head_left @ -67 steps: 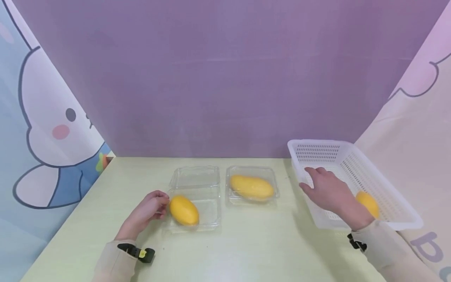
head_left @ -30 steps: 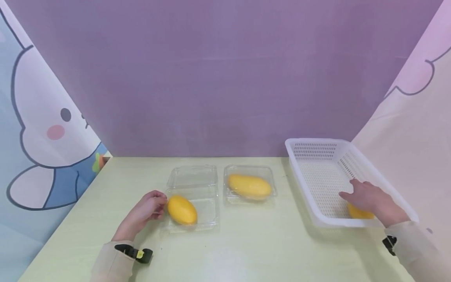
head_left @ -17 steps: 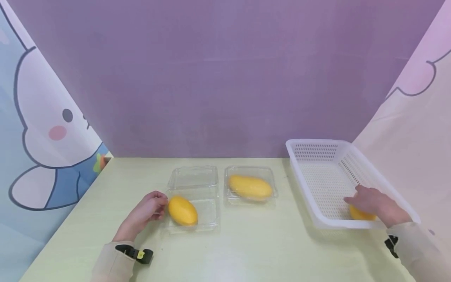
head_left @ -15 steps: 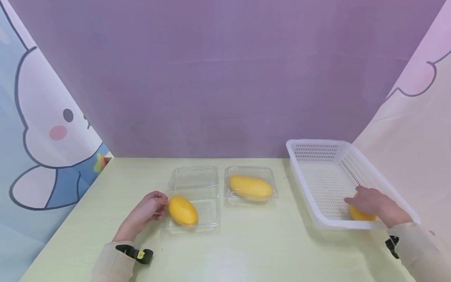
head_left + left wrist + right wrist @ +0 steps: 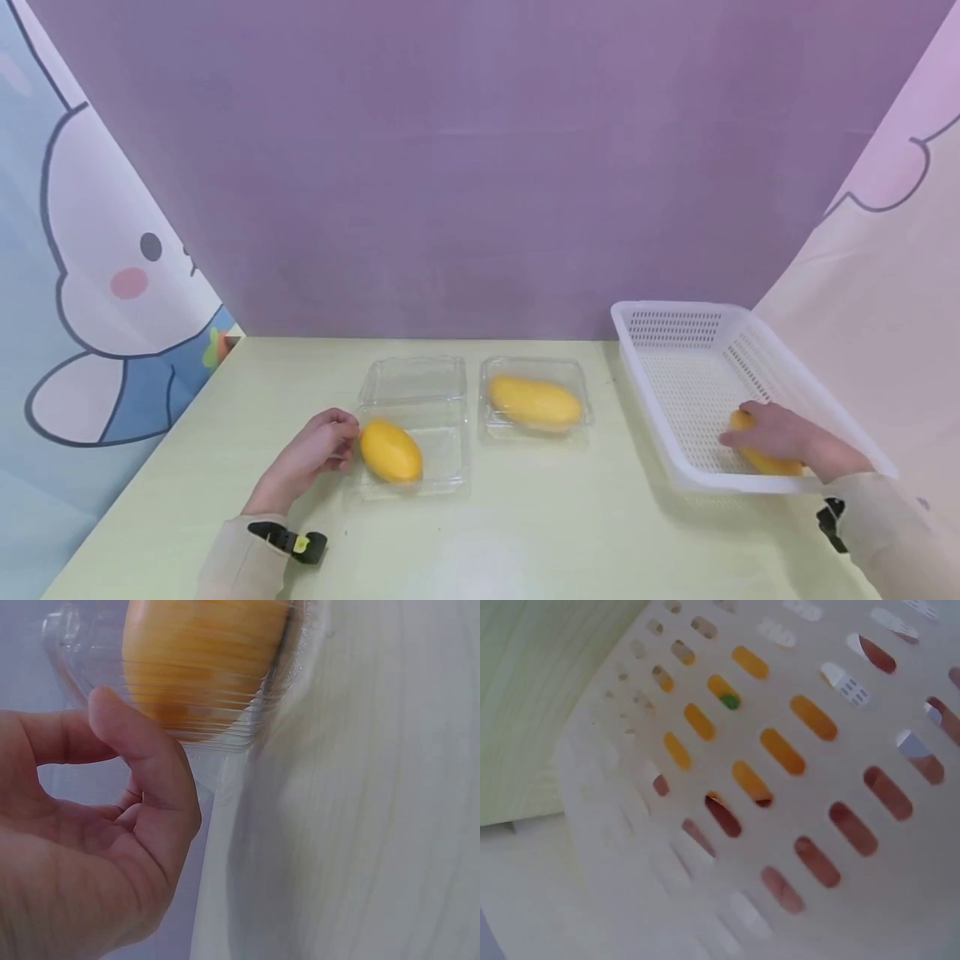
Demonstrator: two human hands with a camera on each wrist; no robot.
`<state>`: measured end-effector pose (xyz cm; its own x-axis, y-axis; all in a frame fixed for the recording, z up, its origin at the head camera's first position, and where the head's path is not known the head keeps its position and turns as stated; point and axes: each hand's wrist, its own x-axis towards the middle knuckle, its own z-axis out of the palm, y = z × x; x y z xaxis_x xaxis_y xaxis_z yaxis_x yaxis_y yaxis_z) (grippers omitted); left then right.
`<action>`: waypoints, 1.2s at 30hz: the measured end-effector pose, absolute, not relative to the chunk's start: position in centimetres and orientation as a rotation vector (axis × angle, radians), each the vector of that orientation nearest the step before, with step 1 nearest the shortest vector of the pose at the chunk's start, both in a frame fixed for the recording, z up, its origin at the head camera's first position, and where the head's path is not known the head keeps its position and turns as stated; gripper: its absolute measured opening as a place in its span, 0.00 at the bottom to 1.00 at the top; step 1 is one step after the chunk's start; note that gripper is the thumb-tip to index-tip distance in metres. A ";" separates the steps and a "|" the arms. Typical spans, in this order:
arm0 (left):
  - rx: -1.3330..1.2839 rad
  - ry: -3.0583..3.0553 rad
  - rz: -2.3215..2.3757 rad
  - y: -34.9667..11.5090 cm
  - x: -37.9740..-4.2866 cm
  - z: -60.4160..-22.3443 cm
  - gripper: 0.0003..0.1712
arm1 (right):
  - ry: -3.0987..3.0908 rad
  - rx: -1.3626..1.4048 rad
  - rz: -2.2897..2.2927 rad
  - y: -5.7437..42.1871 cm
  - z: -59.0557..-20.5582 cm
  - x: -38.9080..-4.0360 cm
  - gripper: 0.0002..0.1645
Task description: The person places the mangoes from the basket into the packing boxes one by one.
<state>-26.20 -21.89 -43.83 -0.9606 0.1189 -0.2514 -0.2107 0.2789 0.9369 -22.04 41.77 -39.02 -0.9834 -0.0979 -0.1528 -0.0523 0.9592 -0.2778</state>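
Note:
In the head view my left hand (image 5: 315,450) is at the left edge of an opened clear plastic clamshell box (image 5: 446,454). The left wrist view shows its fingertips pinching the box's ribbed side near the rim. A yellow mango (image 5: 391,451) lies in the box's near half. Inside the white basket (image 5: 738,482) my right hand (image 5: 783,433) grips another yellow mango (image 5: 776,465), thumb on the left side and fingers over the top. From the right wrist, the slotted basket wall (image 5: 840,885) hides most of that hand; mango and a green spot show through its slots.
A second clear clamshell box (image 5: 534,365), its lid down, stands right of the open one with yellow fruit (image 5: 536,402) inside. The basket wall rises around my right hand. A purple backdrop (image 5: 480,167) borders the table's (image 5: 525,533) far edge.
My right hand has moved from the basket's left side down onto the mango at its near end and taken hold of it. The mango has turned and shifted slightly left. My left hand stays put.

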 end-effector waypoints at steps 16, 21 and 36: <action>-0.100 2.278 1.734 -21.7 -25.9 -43.7 0.15 | 2.877 -0.138 -0.398 40.9 -39.9 -22.6 0.52; -0.097 2.280 1.735 -21.7 -26.0 -43.6 0.14 | 2.923 -0.199 -0.358 40.6 -39.9 -22.8 0.43; -0.102 2.282 1.739 -21.7 -26.0 -43.5 0.14 | 3.007 -0.144 -0.373 39.7 -38.2 -23.1 0.36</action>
